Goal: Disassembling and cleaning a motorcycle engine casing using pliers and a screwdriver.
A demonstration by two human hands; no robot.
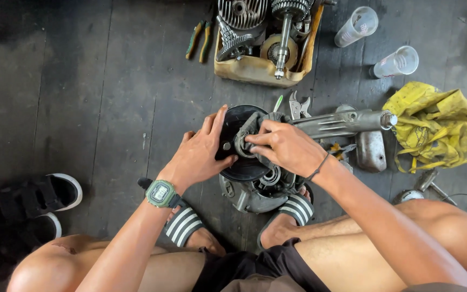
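bare knees frame the left hand (201, 154), fingers spread flat on a round black metal disc (244, 162) atop the grey engine casing (255, 197); the right hand (285, 146) pinches a soft grey rag (252, 127). disc looks heavy, stiff, greasy; best held by its rim.

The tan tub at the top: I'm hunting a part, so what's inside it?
In the tan tub lie a finned cylinder, toothed gears and a geared shaft. Whatever lies beneath them is covered.
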